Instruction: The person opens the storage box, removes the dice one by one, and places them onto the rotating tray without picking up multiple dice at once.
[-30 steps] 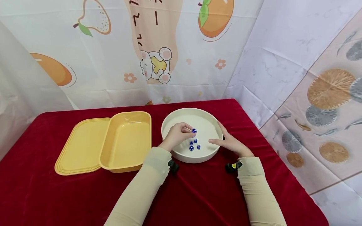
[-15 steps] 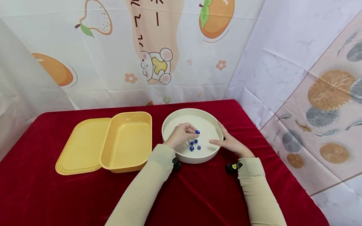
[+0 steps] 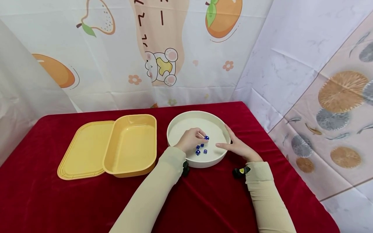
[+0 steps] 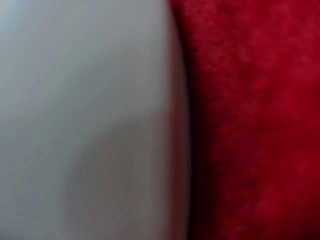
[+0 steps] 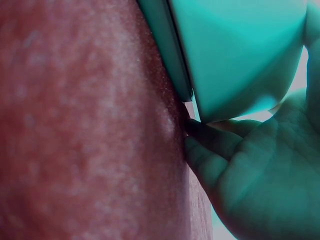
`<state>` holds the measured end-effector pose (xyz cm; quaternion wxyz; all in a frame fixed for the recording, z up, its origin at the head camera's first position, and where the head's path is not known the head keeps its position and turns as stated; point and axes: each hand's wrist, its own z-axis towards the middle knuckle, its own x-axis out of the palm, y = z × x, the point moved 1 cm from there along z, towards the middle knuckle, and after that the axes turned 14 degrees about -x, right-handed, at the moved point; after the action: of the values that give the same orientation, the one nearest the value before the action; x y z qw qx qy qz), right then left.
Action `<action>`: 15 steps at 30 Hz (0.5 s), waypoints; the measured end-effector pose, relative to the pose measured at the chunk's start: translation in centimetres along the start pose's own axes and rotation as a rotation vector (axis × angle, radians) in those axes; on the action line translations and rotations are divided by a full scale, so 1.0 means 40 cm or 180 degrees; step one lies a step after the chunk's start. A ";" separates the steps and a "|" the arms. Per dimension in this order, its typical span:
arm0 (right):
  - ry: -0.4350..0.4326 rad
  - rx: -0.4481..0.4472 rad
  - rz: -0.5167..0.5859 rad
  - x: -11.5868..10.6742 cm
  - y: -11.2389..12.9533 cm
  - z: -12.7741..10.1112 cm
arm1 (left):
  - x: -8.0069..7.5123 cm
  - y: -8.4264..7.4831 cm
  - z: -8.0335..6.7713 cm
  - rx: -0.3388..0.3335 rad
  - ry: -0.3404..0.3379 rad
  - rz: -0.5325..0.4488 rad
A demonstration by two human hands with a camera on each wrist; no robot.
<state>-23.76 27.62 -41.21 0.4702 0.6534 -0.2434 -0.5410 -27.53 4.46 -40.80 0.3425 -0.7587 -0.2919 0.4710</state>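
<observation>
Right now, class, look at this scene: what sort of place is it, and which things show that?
Probably a makeshift tabletop booth, not a lived-in room: printed cartoon sheets hang as walls, a red cloth covers the table, and only a white bowl and yellow tray are set out.

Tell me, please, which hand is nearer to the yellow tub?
Left. The left hand is in the white bowl, on the side facing the yellow tub; the right hand rests on the bowl's far side.

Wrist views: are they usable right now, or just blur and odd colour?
Left wrist: fully out of focus, only the white bowl wall against red cloth. Right wrist: blurred, teal cast, right hand against bowl. Head: sharp, evenly lit, dice visible.
</observation>
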 end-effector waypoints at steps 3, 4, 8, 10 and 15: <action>0.0008 -0.0005 0.0002 -0.001 -0.001 0.000 | 0.001 -0.004 -0.003 0.0015 -0.0044 0.0093; 0.0005 -0.0010 0.0006 -0.002 -0.001 0.000 | 0.001 -0.005 -0.004 0.0025 -0.0063 0.0127; -0.0005 -0.0023 0.0012 -0.003 -0.004 0.002 | 0.002 -0.007 -0.011 0.0104 -0.0116 0.0319; -0.0010 -0.0024 0.0018 -0.003 -0.007 0.002 | 0.003 -0.006 -0.014 0.0138 -0.0133 0.0440; 0.0002 -0.0021 0.0020 -0.002 -0.005 0.001 | 0.006 -0.004 -0.017 0.0171 -0.0179 0.0608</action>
<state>-23.86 27.77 -41.33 0.4741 0.6513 -0.2436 -0.5401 -26.84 4.56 -40.58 0.3079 -0.7602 -0.2150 0.5302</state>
